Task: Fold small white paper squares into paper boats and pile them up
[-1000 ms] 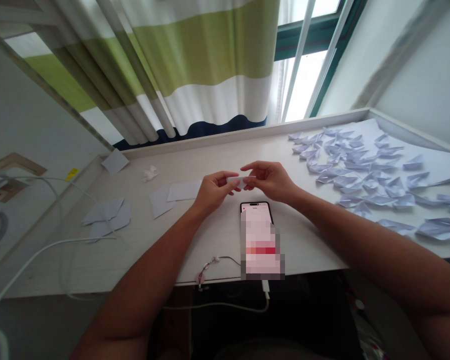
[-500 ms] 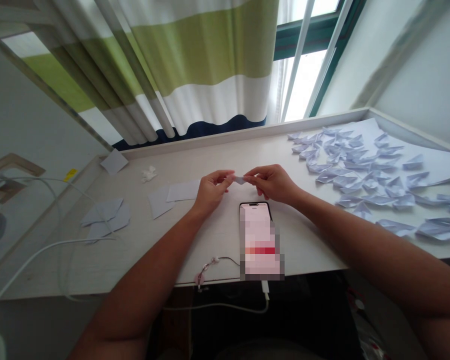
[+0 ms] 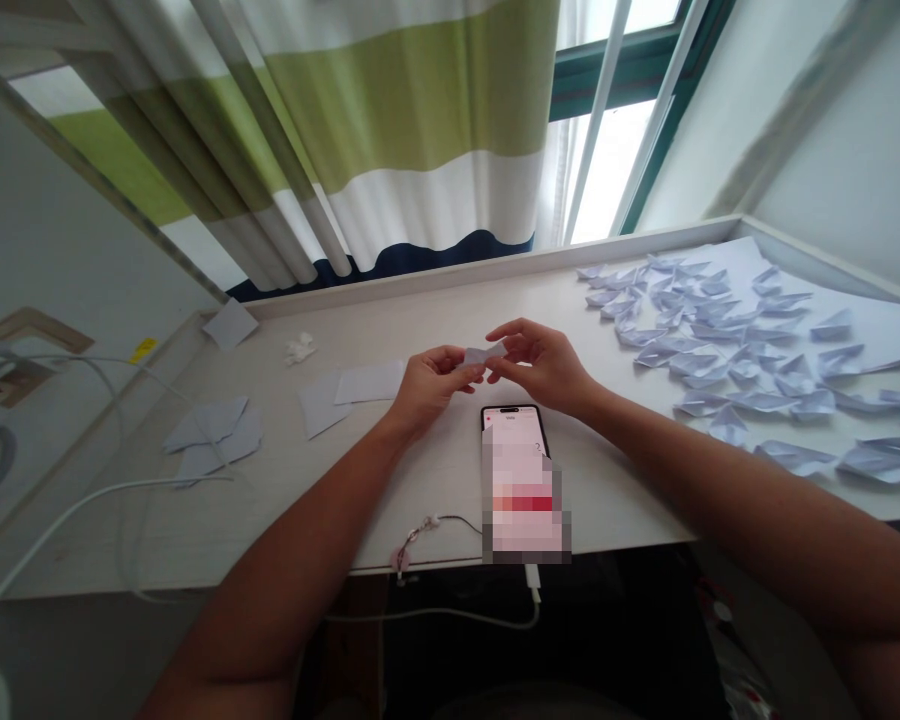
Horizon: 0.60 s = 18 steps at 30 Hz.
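Observation:
A small piece of folded white paper [image 3: 480,356] is held just above the desk, behind the phone. My left hand [image 3: 431,385] is closed on its left part, thumb in front. At the paper's right end my right hand [image 3: 541,365] has its thumb and forefinger parted, with the paper's tip between them. Whether those fingertips touch the paper, I cannot tell. Nearer to me lies a phone [image 3: 517,440], screen lit and partly blurred. Flat white paper sheets [image 3: 371,383] lie left of my left hand.
Many folded paper boats [image 3: 727,330] cover the desk's right side, some on a large white sheet [image 3: 889,325]. More paper pieces [image 3: 214,435] and a crumpled white scrap [image 3: 300,348] lie left. A white cable [image 3: 90,495] crosses the left; a beaded strap [image 3: 412,540] lies beside the phone.
My right hand's thumb and forefinger have parted from their pinch on the paper's right end. The paper has turned a little and shows more of its face. My left hand keeps its hold.

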Available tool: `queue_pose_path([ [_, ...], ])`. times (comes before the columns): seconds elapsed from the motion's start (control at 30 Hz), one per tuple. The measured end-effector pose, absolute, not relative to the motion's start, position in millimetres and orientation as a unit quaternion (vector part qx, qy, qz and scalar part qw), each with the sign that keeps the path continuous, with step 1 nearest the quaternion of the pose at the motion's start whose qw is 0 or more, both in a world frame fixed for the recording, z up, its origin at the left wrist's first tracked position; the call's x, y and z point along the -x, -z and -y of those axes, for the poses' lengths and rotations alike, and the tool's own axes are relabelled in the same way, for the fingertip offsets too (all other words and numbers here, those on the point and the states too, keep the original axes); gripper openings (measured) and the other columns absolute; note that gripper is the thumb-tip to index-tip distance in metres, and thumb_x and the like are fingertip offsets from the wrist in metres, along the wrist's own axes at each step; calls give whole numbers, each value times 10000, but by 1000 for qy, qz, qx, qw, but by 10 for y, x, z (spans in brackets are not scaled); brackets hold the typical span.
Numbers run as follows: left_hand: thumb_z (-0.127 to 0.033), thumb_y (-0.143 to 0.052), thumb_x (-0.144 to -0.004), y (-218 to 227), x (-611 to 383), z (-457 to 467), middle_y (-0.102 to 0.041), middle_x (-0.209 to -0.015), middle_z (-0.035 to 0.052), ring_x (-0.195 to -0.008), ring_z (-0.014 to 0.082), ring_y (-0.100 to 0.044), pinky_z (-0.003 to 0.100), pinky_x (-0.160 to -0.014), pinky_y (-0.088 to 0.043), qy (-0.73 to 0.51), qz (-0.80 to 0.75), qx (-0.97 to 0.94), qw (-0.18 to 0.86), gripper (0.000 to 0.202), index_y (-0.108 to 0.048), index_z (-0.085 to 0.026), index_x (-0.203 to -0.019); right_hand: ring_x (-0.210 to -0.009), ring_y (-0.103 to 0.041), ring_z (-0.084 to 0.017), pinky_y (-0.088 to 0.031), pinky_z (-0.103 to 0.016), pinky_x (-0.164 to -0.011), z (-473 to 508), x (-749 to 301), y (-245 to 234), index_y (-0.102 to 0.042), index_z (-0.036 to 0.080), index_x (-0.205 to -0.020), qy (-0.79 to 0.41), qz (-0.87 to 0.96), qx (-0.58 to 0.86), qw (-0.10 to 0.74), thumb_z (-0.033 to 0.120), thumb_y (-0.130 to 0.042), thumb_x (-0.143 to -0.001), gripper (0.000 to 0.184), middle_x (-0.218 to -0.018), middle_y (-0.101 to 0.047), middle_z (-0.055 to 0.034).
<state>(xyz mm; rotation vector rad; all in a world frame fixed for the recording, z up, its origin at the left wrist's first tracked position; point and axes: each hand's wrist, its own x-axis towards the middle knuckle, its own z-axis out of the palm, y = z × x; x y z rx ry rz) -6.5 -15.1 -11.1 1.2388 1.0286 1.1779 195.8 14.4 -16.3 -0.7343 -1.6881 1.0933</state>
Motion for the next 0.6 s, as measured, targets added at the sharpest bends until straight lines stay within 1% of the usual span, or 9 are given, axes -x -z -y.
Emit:
queue_pose_path([
  [0.1, -324, -986, -680, 84, 47, 169, -802, -818, 39, -769, 147, -711, 297, -765, -571, -512, -443, -518, 523, 291, -789, -165, -823, -731, -797, -216, -660, -384, -701, -144, -1953, 173, -696, 215, -1126, -454, 693, 294, 477, 500, -911, -863, 443, -843, -793, -22],
  [0.17, -304, -964, -703, 75, 38, 175, -800, -814, 38, -768, 143, -711, 296, -773, -575, -511, -446, -521, 518, 250, -802, -165, -833, -758, -798, -218, -667, -400, -746, -148, -1951, 185, -705, 216, -1130, -435, 704, 300, 475, 520, -893, -879, 436, -842, -778, -18],
  [0.27, -340, -936, -756, 76, 39, 172, -810, -848, 50, -788, 160, -736, 315, -786, -599, -506, -446, -523, 521, 245, -817, -169, -885, -833, -805, -228, -672, -431, -828, -151, -1949, 197, -739, 221, -1133, -362, 730, 324, 480, 531, -857, -914, 398, -907, -767, -31],
  [0.33, -397, -923, -789, 80, 42, 168, -820, -882, 66, -808, 180, -762, 334, -786, -618, -510, -448, -516, 523, 286, -814, -170, -925, -854, -805, -226, -680, -435, -845, -147, -1952, 189, -753, 230, -1143, -311, 740, 335, 493, 511, -834, -942, 354, -980, -784, -48],
  [0.43, -474, -909, -829, 81, 33, 173, -836, -930, 95, -864, 217, -804, 356, -794, -639, -516, -451, -506, 524, 366, -793, -162, -980, -840, -803, -217, -707, -417, -805, -135, -1966, 156, -761, 245, -1178, -269, 741, 336, 516, 477, -788, -992, 299, -1047, -814, -59],
  [0.5, -507, -907, -843, 76, 21, 184, -844, -960, 112, -908, 240, -826, 375, -824, -651, -515, -450, -506, 526, 407, -770, -156, -997, -837, -803, -214, -717, -402, -766, -127, -1977, 132, -784, 247, -1165, -245, 750, 330, 519, 456, -758, -1020, 255, -1070, -824, -64],
  [0.6, -538, -918, -839, 63, 16, 202, -851, -963, 105, -907, 257, -845, 391, -849, -659, -517, -442, -512, 524, 461, -736, -167, -1043, -867, -802, -216, -721, -388, -725, -123, -1983, 114, -821, 249, -1155, -219, 767, 317, 513, 435, -720, -1050, 236, -1118, -826, -78],
])
